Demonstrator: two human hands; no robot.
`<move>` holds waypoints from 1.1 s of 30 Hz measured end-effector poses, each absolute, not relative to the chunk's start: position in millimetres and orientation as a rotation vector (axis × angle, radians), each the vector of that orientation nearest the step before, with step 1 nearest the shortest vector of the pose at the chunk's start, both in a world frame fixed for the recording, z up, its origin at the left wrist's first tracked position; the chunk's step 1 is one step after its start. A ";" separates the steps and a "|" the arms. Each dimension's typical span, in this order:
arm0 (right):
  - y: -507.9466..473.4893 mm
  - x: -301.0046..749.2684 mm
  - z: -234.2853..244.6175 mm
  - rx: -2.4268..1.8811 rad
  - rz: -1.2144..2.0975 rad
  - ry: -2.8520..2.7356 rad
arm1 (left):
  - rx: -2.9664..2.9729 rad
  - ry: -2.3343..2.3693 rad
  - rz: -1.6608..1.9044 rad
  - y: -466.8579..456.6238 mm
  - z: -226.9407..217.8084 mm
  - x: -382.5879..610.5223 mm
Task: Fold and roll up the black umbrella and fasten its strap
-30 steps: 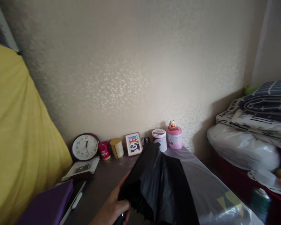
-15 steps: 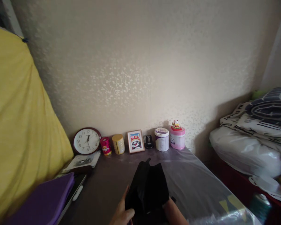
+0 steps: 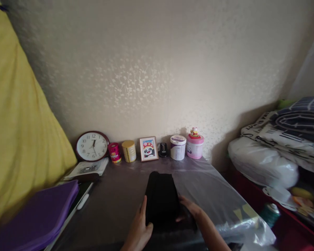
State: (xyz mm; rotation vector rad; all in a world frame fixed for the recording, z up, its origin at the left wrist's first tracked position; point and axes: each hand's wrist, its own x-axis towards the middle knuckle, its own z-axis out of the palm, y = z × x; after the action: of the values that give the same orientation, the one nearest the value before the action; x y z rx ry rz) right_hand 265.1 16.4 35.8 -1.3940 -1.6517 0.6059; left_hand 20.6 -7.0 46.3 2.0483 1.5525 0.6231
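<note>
A folded black plastic bag [image 3: 161, 199] lies on the dark tabletop [image 3: 117, 198] in front of me. My left hand [image 3: 140, 228] rests against its left side, fingers stretched along the edge and thumb on the bag. My right hand [image 3: 192, 210] lies on the bag's right side, fingers flat and pressing it down. Both hands touch the bag from either side; neither lifts it.
Along the wall stand a round clock [image 3: 92, 146], a red can [image 3: 114, 152], a yellow tin [image 3: 128, 151], a panda picture frame [image 3: 149, 148], a white tub [image 3: 178, 147] and a pink jar [image 3: 195, 145]. Clear plastic sheeting [image 3: 219, 198] covers the table's right. Purple folder [image 3: 39, 216] left; bedding [image 3: 282, 146] right.
The black bag was held up loosely by my left hand; it has come down, folded smaller, and now lies flat on the table with both hands on it.
</note>
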 end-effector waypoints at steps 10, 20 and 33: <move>6.7 261.7 81.5 -1.623 0.663 -1.387 | 2.093 1.684 0.395 -11.7 62.0 32.5; 13.1 235.2 92.5 -1.826 0.565 -1.327 | 2.174 1.790 0.212 -11.0 64.8 34.1; 69.6 169.3 98.6 -1.276 1.021 -1.015 | 2.149 1.785 0.128 -12.0 73.8 34.6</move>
State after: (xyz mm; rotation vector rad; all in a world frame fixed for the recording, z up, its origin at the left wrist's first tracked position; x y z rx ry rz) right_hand 169.3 69.6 98.6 -1.2764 -1.0149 1.0214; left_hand 34.6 -12.0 73.8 2.1486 1.7850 0.1282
